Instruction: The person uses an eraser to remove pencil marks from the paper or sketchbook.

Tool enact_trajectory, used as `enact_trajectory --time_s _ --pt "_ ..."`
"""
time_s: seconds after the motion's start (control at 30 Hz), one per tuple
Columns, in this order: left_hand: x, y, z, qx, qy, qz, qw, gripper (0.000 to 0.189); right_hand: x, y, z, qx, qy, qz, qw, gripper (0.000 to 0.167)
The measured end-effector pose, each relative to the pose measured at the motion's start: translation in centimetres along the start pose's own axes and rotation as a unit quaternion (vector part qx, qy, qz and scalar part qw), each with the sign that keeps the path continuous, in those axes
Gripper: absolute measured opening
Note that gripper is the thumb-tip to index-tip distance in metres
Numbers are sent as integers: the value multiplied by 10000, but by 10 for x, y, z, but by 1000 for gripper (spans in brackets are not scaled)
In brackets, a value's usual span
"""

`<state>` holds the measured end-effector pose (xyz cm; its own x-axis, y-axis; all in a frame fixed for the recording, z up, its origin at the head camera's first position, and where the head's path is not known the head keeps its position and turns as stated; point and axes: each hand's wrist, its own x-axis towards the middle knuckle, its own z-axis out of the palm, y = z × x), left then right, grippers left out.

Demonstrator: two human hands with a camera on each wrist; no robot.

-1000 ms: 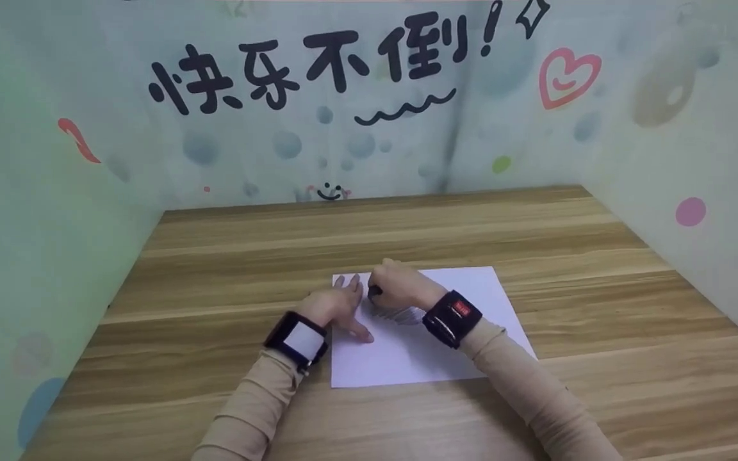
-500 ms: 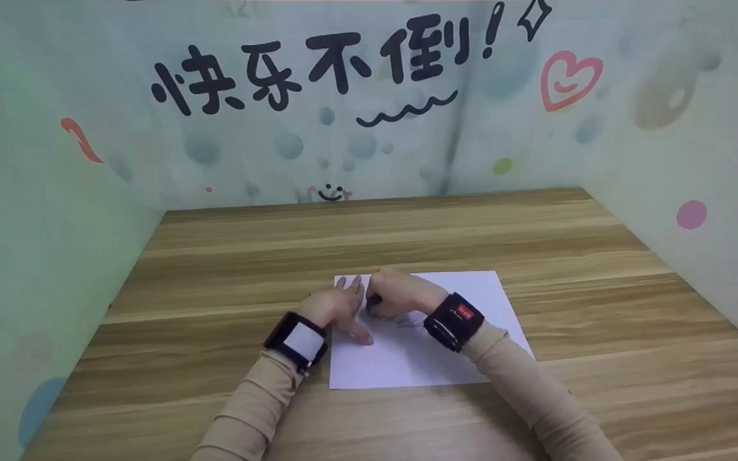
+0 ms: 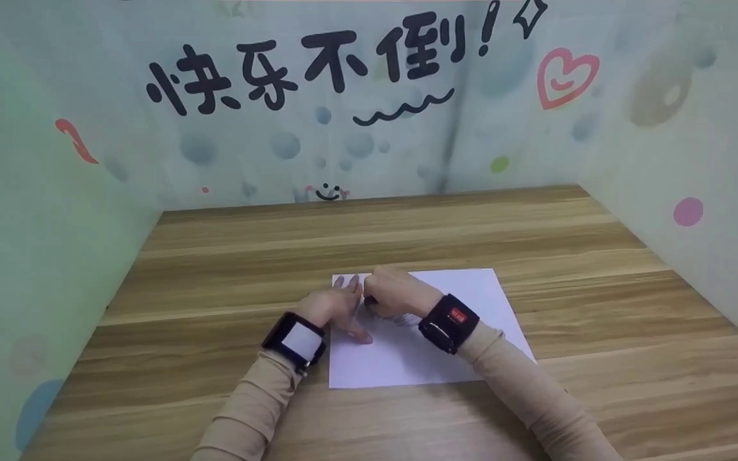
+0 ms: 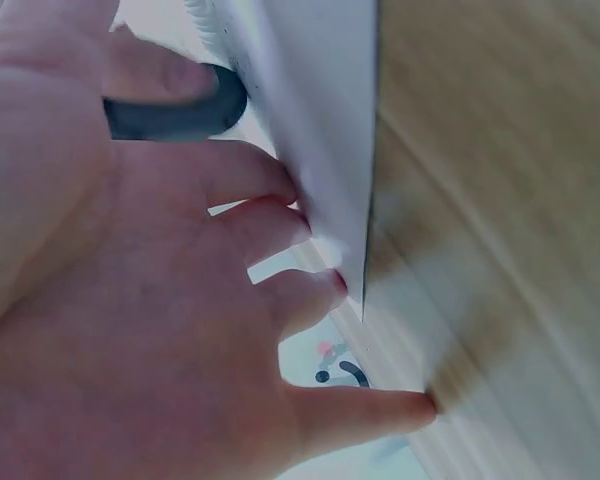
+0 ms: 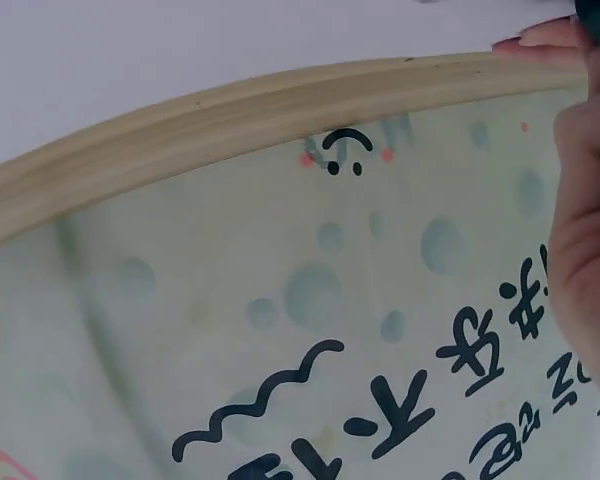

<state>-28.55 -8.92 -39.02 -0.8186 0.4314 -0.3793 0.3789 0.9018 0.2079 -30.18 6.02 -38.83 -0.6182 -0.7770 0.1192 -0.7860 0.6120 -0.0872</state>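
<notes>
Plainly, the paper [image 3: 407, 365] lies on the wooden surface [image 3: 247, 256], the left hand [image 3: 334, 306] spread over its nine-to-ten o'clock edge, fingers apart and grasping nothing. Near eleven o'clock on the sheet, the right hand [image 3: 400, 291] is curled round a small dark block [image 4: 175, 120]; grey marks [image 3: 405, 319] show at that hand's six o'clock. If the left hand presses too lightly, a firm stroke might drag or crease the sheet. Working so close together, the block could bump the left fingers, and rubbing across the marks might smear them.
</notes>
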Motion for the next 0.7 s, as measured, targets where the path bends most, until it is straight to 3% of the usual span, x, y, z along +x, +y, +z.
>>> enact_trajectory --time_s 0.07,0.23,0.37,0.53,0.7 --pt "0 0 0 -17 -31 18 10000 106 0 0 -1 174 -123 -18 9998 5" --pt "-2 0 0 27 16 43 10000 104 1 1 -1 91 22 140 9999 6" --pt "-3 -1 -1 -30 27 54 10000 106 2 -2 -3 304 -320 50 9990 5" --pt "-4 -1 -2 82 87 56 9999 104 3 -1 -3 17 -50 267 9996 4" --pt "-5 0 -3 161 10 92 9998 105 1 1 -5 295 -392 168 9987 7"
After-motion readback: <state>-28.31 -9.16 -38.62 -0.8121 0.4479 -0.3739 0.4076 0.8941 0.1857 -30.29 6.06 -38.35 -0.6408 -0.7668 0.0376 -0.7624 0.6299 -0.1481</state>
